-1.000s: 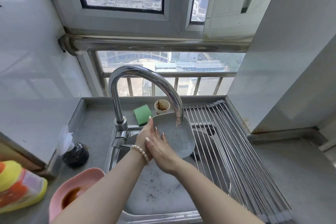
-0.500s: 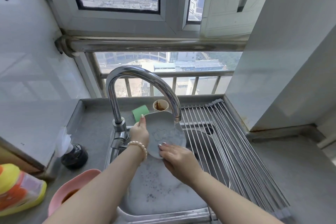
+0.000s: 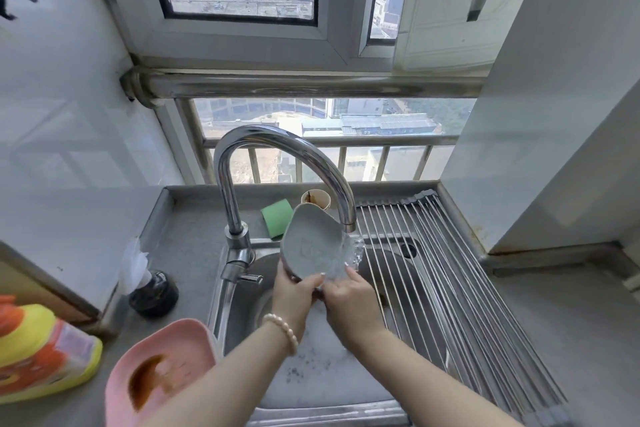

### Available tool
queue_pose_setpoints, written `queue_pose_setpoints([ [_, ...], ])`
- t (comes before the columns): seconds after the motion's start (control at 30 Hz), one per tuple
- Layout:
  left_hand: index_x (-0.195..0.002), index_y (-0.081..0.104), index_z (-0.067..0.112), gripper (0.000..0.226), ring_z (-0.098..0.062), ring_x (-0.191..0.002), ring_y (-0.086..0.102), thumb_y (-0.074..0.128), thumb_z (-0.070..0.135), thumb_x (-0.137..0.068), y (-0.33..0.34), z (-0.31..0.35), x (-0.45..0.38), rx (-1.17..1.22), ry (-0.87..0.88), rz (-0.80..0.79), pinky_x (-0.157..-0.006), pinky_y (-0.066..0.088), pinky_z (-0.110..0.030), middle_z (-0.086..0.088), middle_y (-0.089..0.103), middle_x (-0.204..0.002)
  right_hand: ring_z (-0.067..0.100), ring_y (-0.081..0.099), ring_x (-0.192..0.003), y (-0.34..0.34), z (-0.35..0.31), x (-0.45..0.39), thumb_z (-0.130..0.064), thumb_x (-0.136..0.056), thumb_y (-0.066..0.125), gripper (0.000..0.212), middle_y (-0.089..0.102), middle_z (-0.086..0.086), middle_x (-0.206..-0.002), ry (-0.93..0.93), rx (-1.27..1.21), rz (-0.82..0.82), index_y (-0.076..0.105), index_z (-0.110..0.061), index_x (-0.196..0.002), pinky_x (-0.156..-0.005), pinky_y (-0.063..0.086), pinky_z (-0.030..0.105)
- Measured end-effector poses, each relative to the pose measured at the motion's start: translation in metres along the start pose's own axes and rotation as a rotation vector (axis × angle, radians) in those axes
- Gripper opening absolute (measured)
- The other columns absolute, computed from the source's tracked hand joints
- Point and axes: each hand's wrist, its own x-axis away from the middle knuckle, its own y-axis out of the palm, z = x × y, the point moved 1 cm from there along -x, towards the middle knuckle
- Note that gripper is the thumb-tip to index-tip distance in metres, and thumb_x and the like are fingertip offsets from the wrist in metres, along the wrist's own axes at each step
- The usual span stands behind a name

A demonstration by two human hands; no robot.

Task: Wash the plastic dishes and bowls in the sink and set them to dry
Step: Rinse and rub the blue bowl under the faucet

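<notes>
A grey plastic dish (image 3: 310, 246) is held tilted on edge over the sink (image 3: 239, 291), its inner face toward the camera, as water from the curved chrome tap (image 3: 277, 163) splashes against its right rim. The person's left hand (image 3: 294, 291) grips the dish's lower edge, thumb over the near face; a pearl bracelet (image 3: 282, 331) circles that wrist. The right hand (image 3: 349, 298) pinches the dish's lower right rim, fingertips in the running water.

Beyond the dish, at the far edge of the counter, a green sponge (image 3: 275, 215) stands beside a stained paper cup (image 3: 315, 199). A roll-up metal drying rack (image 3: 450, 288) spans the sink's right side.

On the near left counter sits a pink plastic dish (image 3: 156, 367) carrying a brown residue, just beside the sink's rim. Further left lie a yellow-and-orange bottle (image 3: 38, 354) and a small dark container (image 3: 154, 295) with white plastic at its top.
</notes>
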Motion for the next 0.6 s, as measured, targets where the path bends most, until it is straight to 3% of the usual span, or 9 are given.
queue_pose_setpoints([
  [0.07, -0.122, 0.049, 0.014, 0.043, -0.030, -0.098, 0.062, 0.057, -0.006, -0.085, -0.001, -0.006, -0.003, 0.015, 0.069, 0.137, -0.088, 0.053, -0.050, -0.013, 0.064, -0.109, 0.015, 0.059, -0.046, 0.003, -0.011, -0.001, -0.005, -0.057, 0.077, 0.016, 0.064, -0.004, -0.053, 0.062, -0.149, 0.018, 0.070, -0.018, -0.061, -0.064, 0.059, 0.032],
  [0.13, -0.128, 0.045, 0.017, 0.039, -0.022, -0.100, 0.058, 0.055, 0.005, -0.092, -0.001, 0.003, -0.005, -0.122, 0.193, 0.163, -0.092, 0.048, -0.040, -0.005, 0.060, -0.114, 0.013, 0.060, -0.052, 0.001, -0.012, 0.001, -0.021, -0.074, 0.067, 0.008, 0.068, -0.005, -0.061, 0.114, -0.325, 0.099, 0.072, -0.020, -0.068, -0.054, 0.051, 0.024],
  [0.2, -0.136, 0.040, 0.019, 0.039, -0.010, -0.090, 0.055, 0.048, 0.012, -0.098, -0.004, 0.014, -0.007, -0.296, 0.330, 0.153, -0.088, 0.041, -0.029, 0.004, 0.053, -0.112, 0.012, 0.065, -0.062, 0.001, -0.003, 0.007, -0.029, -0.079, 0.064, 0.014, 0.071, -0.008, -0.070, 0.063, -0.406, 0.165, 0.072, -0.019, -0.074, -0.063, 0.049, 0.027],
  [0.27, -0.137, 0.039, 0.023, 0.037, -0.001, -0.082, 0.052, 0.041, 0.015, -0.101, -0.008, 0.021, -0.013, -0.389, 0.375, 0.123, -0.086, 0.044, -0.031, 0.008, 0.053, -0.102, 0.009, 0.067, -0.080, -0.001, 0.016, 0.012, -0.033, -0.080, 0.063, 0.015, 0.073, -0.010, -0.082, -0.072, -0.279, 0.141, 0.072, -0.020, -0.077, -0.083, 0.044, 0.030],
  [0.33, -0.135, 0.043, 0.022, 0.034, -0.009, -0.085, 0.057, 0.039, 0.015, -0.102, -0.013, 0.022, -0.026, -0.406, 0.304, 0.085, -0.084, 0.047, -0.034, 0.004, 0.059, -0.102, 0.010, 0.067, -0.095, -0.001, 0.038, 0.016, -0.033, -0.076, 0.067, 0.014, 0.073, -0.012, -0.093, -0.104, -0.105, 0.022, 0.074, -0.023, -0.085, -0.096, 0.038, 0.034],
  [0.43, -0.126, 0.048, 0.020, 0.025, -0.026, -0.093, 0.061, 0.038, 0.016, -0.103, -0.020, 0.019, -0.039, -0.291, 0.049, 0.038, -0.079, 0.053, -0.039, -0.012, 0.062, -0.114, 0.023, 0.058, -0.118, -0.008, 0.052, 0.018, -0.015, -0.070, 0.069, 0.028, 0.068, 0.000, -0.118, -0.015, -0.008, -0.186, 0.073, -0.020, -0.097, -0.103, 0.037, 0.060],
  [0.47, -0.122, 0.047, 0.022, 0.021, -0.029, -0.091, 0.062, 0.036, 0.020, -0.104, -0.021, 0.016, -0.038, -0.198, -0.093, 0.000, -0.072, 0.055, -0.043, -0.014, 0.063, -0.113, 0.025, 0.049, -0.128, -0.014, 0.050, 0.017, -0.010, -0.074, 0.061, 0.033, 0.061, 0.003, -0.130, 0.090, -0.089, -0.218, 0.073, -0.019, -0.104, -0.107, 0.032, 0.060],
  [0.53, -0.123, 0.046, 0.025, 0.024, -0.035, -0.090, 0.063, 0.030, 0.029, -0.105, -0.024, 0.007, -0.033, 0.006, -0.348, -0.107, -0.058, 0.057, -0.050, -0.017, 0.061, -0.116, 0.015, 0.031, -0.138, -0.029, 0.044, 0.008, -0.005, -0.084, 0.045, 0.043, 0.045, -0.002, -0.144, 0.411, -0.456, -0.228, 0.065, -0.014, -0.121, -0.118, 0.019, 0.042],
  [0.6, -0.128, 0.046, 0.022, 0.031, -0.036, -0.088, 0.063, 0.028, 0.032, -0.105, -0.025, -0.003, -0.030, 0.132, -0.469, -0.159, -0.052, 0.057, -0.048, -0.018, 0.062, -0.112, 0.010, 0.031, -0.135, -0.044, 0.037, -0.005, -0.013, -0.081, 0.039, 0.051, 0.040, -0.001, -0.147, 0.695, -0.889, -0.179, 0.059, -0.013, -0.128, -0.117, 0.025, 0.037],
])
